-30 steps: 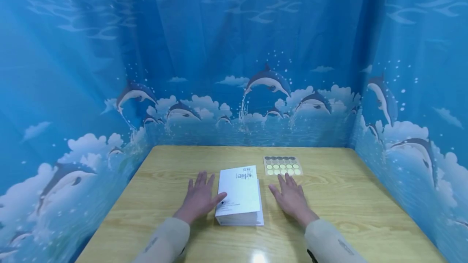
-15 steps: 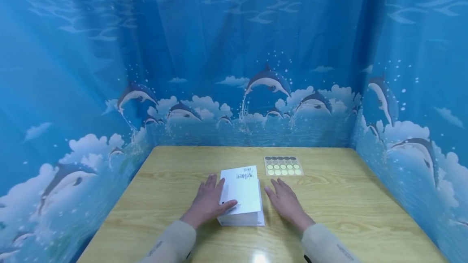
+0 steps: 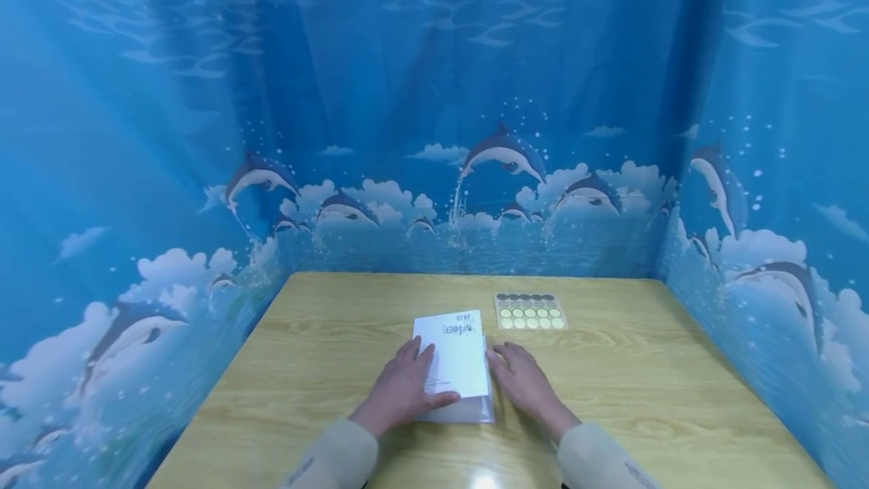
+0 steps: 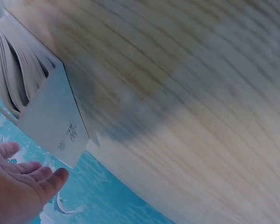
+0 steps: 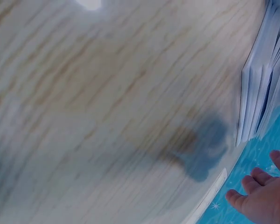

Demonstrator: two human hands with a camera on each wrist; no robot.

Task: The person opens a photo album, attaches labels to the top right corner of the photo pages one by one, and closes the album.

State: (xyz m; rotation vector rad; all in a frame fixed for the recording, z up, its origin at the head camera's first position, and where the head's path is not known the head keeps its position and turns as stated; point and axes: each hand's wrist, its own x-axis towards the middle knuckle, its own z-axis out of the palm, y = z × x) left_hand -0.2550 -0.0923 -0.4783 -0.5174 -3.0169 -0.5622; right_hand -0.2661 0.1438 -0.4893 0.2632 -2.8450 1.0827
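Note:
A thick white book (image 3: 456,357) with dark printed characters on its cover lies in the middle of the table. My left hand (image 3: 402,385) is at its left side, fingers spread, the thumb reaching across the lower cover in the head view. In the left wrist view the fingers of the left hand (image 4: 25,186) are extended close to the printed side of the book (image 4: 56,121), and its loose pages fan apart. My right hand (image 3: 526,382) is at the book's right edge, fingertips right by it. The right wrist view has the relaxed right hand (image 5: 266,196) below the page edges (image 5: 261,88).
Behind the right hand lies a sheet of round stickers (image 3: 531,312), dark in the back row and pale yellow in front. The wood-grain table (image 3: 652,383) is bordered by a blue curtain (image 3: 380,96) printed with dolphins.
Both hands have moved inward to the book, the left from its left and the right from its right. The book and sticker sheet appear slightly shifted along with the whole view.

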